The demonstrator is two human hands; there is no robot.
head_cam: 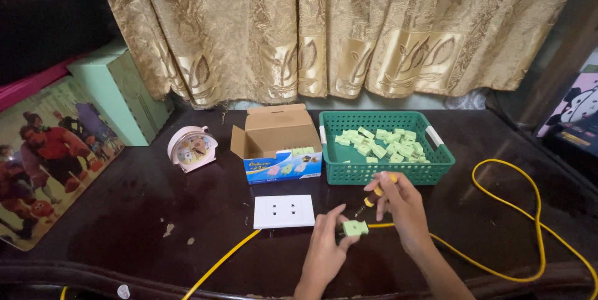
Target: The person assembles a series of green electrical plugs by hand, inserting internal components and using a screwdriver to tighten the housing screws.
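Screwdriver gripped in right hand meets the green plug pinched by left hand; fastening unfinished, basket full.

I judge this a room in a home, used as a small assembly bench. Beyond my right hand hang gold patterned curtains; far to its left stand a pink alarm clock and a children's cartoon picture board, all on a dark wooden table.
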